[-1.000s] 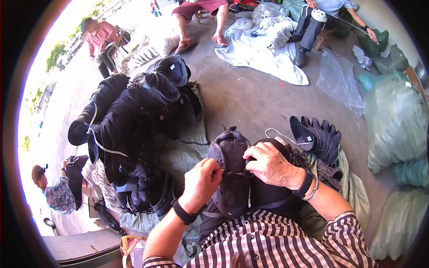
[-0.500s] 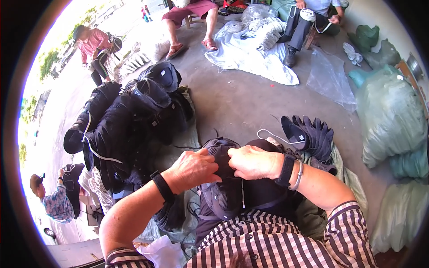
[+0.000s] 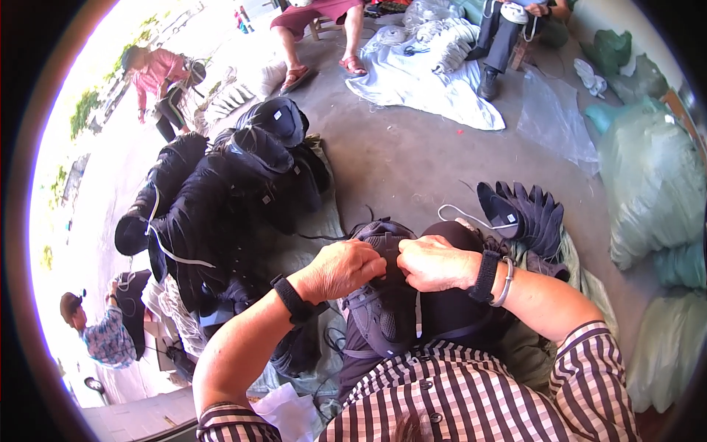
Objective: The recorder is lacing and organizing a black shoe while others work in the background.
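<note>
A dark grey and black shoe upper [image 3: 383, 318] with mesh panels lies across my lap. My left hand [image 3: 340, 271] is closed at its upper left side, thumb and fingers pinched together. Just to the right, my right hand [image 3: 436, 264] is also pinched, its fingertips close to the left ones over the middle of the upper. Any lace between the fingertips is too small or hidden to see. A thin black lace [image 3: 322, 236] trails off the upper's far left side. Each wrist wears a black band, and the right one a bangle as well.
A large pile of nested black shoe uppers [image 3: 221, 199] stands at my left, tied with white cord. A smaller nested row of uppers [image 3: 532, 221] lies right of my knees. Bulging green plastic bags [image 3: 652, 191] line the right side. Other people sit farther off, beside a white sheet [image 3: 434, 92].
The view has shifted slightly, so the surroundings sit a little differently in the picture. Both hands stay pinched over the shoe upper, with their fingertips slightly closer together.
</note>
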### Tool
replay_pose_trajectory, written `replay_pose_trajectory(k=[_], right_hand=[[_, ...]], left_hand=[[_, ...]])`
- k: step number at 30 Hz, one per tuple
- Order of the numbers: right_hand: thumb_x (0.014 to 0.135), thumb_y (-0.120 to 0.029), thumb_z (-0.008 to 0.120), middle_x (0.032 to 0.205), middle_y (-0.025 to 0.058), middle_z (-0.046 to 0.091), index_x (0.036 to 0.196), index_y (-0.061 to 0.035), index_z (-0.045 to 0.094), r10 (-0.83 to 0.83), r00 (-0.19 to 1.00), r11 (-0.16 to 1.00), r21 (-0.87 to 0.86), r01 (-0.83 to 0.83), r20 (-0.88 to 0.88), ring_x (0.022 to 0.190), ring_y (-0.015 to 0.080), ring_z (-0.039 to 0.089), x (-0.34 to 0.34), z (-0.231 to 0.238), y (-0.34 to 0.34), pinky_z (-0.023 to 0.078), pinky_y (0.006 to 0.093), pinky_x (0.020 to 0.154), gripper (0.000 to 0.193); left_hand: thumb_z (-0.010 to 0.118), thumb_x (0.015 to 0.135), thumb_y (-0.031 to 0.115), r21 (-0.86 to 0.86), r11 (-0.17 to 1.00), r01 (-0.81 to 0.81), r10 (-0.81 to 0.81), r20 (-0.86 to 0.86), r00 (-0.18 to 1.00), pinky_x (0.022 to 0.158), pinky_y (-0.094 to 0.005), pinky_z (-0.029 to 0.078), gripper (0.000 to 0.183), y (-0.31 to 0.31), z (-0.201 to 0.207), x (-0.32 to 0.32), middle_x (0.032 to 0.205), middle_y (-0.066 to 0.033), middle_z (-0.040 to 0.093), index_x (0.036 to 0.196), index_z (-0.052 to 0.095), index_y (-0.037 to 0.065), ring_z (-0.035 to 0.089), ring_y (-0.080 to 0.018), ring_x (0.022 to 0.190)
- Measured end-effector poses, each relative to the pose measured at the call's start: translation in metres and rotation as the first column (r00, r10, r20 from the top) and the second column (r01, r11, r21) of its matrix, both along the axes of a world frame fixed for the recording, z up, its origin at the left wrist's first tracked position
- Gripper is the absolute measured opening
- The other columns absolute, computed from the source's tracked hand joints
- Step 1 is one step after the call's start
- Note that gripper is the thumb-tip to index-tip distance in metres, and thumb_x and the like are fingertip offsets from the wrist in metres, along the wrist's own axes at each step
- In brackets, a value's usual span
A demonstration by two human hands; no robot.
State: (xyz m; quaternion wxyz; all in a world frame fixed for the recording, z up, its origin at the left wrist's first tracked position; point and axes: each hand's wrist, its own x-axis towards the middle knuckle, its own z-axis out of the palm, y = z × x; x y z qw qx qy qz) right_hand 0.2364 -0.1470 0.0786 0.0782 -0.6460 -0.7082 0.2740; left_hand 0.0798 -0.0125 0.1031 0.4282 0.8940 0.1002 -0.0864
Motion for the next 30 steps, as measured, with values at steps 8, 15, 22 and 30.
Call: replay_pose_trajectory(k=[8, 15, 22, 30], right_hand=[[0.075, -0.011, 0.059, 0.086, 0.0152, 0.056, 0.077, -0.0025, 0.064, -0.093, 0.996, 0.980, 0.177, 0.093, -0.007, 0.079, 0.0339, 0.061, -0.006, -0.012, -0.014, 0.049, 0.0437, 0.072, 0.010], [0.093, -0.016, 0.053, 0.089, 0.0042, 0.061, 0.086, -0.0066, 0.056, -0.192, 0.116, 0.846, -0.105, 0.523, -0.975, 0.079, 0.0143, 0.059, 0.010, 0.042, 0.000, 0.047, 0.0280, 0.072, 0.012], [0.093, -0.014, 0.053, 0.064, 0.0017, 0.054, 0.095, -0.0047, 0.056, -0.468, -0.182, 0.724, -0.493, 0.482, -0.865, 0.047, 0.0083, 0.050, 0.015, -0.015, -0.027, 0.044, 0.0235, 0.046, 0.010], [0.094, -0.008, 0.048, 0.079, 0.0117, 0.066, 0.108, 0.0029, 0.057, -0.353, 0.149, 0.841, -0.244, 0.483, -0.924, 0.058, 0.0118, 0.062, 0.003, -0.023, -0.034, 0.051, 0.0222, 0.055, 0.020]], left_hand=[[0.069, 0.078, 0.022, 0.191, 0.981, 0.041, -0.082, 0.212, 0.974, 0.068, -0.0309, 0.049, 0.013, -0.004, -0.013, -0.009, 0.075, -0.0024, 0.064, 0.084, 0.069, 0.010, 0.061, -0.0211, 0.075], [0.062, 0.091, 0.017, -0.625, 0.533, -0.570, 0.707, -0.040, 0.706, 0.058, -0.0209, 0.044, 0.015, -0.018, -0.026, -0.015, 0.075, 0.0006, 0.066, 0.089, 0.068, 0.003, 0.055, -0.0051, 0.064], [0.059, 0.088, 0.009, -0.011, 0.883, -0.469, 0.440, 0.367, 0.820, 0.069, -0.0288, 0.047, 0.013, -0.037, -0.015, -0.008, 0.077, -0.0071, 0.060, 0.098, 0.067, 0.006, 0.059, -0.0200, 0.073], [0.064, 0.076, 0.004, 0.327, 0.829, -0.453, 0.222, 0.551, 0.804, 0.075, -0.0336, 0.048, 0.019, -0.053, -0.010, -0.005, 0.078, -0.0035, 0.060, 0.093, 0.069, 0.012, 0.060, -0.0235, 0.082]])
